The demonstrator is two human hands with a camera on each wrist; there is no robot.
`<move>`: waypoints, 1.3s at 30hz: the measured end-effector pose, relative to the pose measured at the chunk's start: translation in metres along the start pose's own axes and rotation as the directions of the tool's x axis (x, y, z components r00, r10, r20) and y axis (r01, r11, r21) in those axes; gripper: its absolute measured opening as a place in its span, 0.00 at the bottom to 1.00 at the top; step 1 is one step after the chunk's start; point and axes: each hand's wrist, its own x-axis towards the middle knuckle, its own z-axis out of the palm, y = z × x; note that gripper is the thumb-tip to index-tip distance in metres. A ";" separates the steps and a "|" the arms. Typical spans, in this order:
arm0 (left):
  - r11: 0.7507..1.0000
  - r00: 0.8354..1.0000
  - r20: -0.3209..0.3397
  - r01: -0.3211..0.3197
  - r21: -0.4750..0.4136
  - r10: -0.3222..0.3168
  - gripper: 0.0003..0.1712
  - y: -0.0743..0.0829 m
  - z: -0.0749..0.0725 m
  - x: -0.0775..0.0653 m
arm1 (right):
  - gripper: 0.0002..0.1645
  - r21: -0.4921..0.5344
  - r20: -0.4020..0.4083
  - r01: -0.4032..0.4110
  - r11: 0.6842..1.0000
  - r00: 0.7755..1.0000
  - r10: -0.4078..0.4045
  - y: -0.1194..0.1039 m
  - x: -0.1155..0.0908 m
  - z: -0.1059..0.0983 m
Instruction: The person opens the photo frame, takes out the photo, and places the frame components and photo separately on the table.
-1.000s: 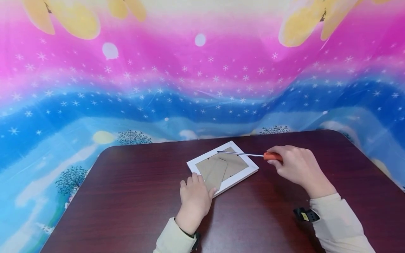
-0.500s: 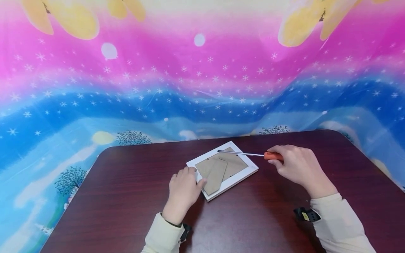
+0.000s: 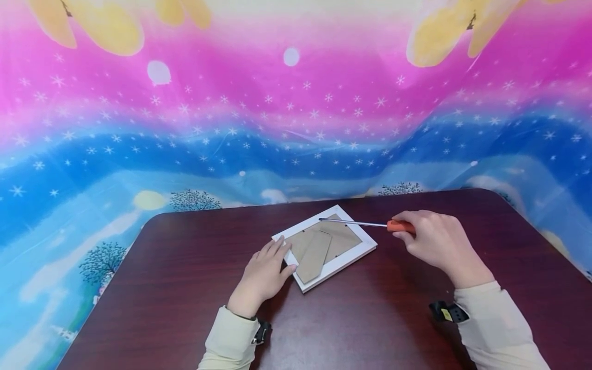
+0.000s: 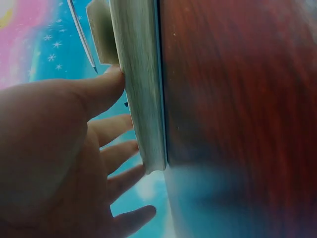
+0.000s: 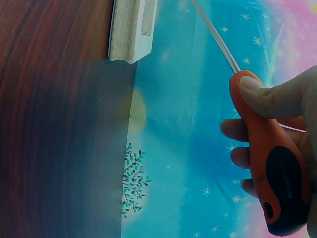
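A white picture frame (image 3: 342,258) lies face down on the table, its brown backing board (image 3: 348,235) and stand flap (image 3: 313,259) upward. My left hand (image 3: 260,275) touches the frame's near left corner, thumb on the near side and fingers spread along the left side. In the left wrist view those fingers meet the frame's edge (image 4: 141,89), fairly straight. My right hand (image 3: 435,244) grips a screwdriver by its orange and black handle (image 5: 262,124), thumb along the top. The screwdriver's metal shaft (image 3: 365,223) points left, its tip over the backing's far edge.
The dark red wooden table (image 3: 185,277) has rounded far corners. Behind it hangs a pink and blue cloth (image 3: 259,118) with snowflakes and trees. Small dark tabs show along the backing's edge. Each wrist carries a black strap (image 3: 450,312).
My left hand has slid left along the frame from its near corner to the left side, uncovering the end of the stand flap. My right hand and the screwdriver have barely moved.
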 end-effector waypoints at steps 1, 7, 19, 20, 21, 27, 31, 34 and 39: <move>1.000 1.000 0.001 0.002 0.001 -0.002 0.34 0.001 0.000 0.000 | 0.17 -0.004 -0.001 -0.003 1.000 1.000 0.003 0.000 0.000 0.000; 0.998 0.999 -0.027 0.046 0.032 -0.045 0.36 0.007 -0.002 0.000 | 0.17 -0.011 -0.003 -0.007 1.000 1.000 0.007 0.000 0.000 -0.001; 0.978 0.991 -0.026 0.130 0.160 -0.128 0.38 0.027 -0.002 -0.006 | 0.17 -0.011 0.001 -0.008 1.000 1.000 0.008 -0.002 -0.001 -0.004; 0.977 0.991 -0.031 0.135 0.168 -0.132 0.38 0.029 -0.002 -0.007 | 0.17 -0.011 0.001 -0.006 1.000 1.000 0.006 -0.001 -0.001 -0.005; 0.975 0.990 -0.038 0.140 0.175 -0.135 0.38 0.032 -0.001 -0.007 | 0.17 -0.010 0.000 -0.004 1.000 1.000 0.004 -0.001 -0.001 -0.005; 0.951 0.985 -0.100 0.162 0.265 -0.139 0.38 0.048 0.004 -0.011 | 0.18 -0.006 0.000 -0.001 1.000 1.000 0.001 0.002 -0.002 -0.005; 0.940 0.985 -0.096 0.164 0.301 -0.141 0.38 0.054 0.002 -0.015 | 0.18 -0.007 0.002 -0.001 1.000 1.000 0.001 0.003 -0.001 -0.005; 0.951 0.987 -0.070 0.158 0.265 -0.144 0.41 0.052 0.000 -0.015 | 0.18 -0.010 0.011 -0.006 1.000 1.000 0.006 0.002 -0.001 -0.005; 0.985 0.994 -0.040 0.103 0.140 -0.099 0.43 0.037 -0.003 -0.011 | 0.18 -0.009 0.006 0.004 1.000 1.000 -0.004 0.001 -0.002 -0.005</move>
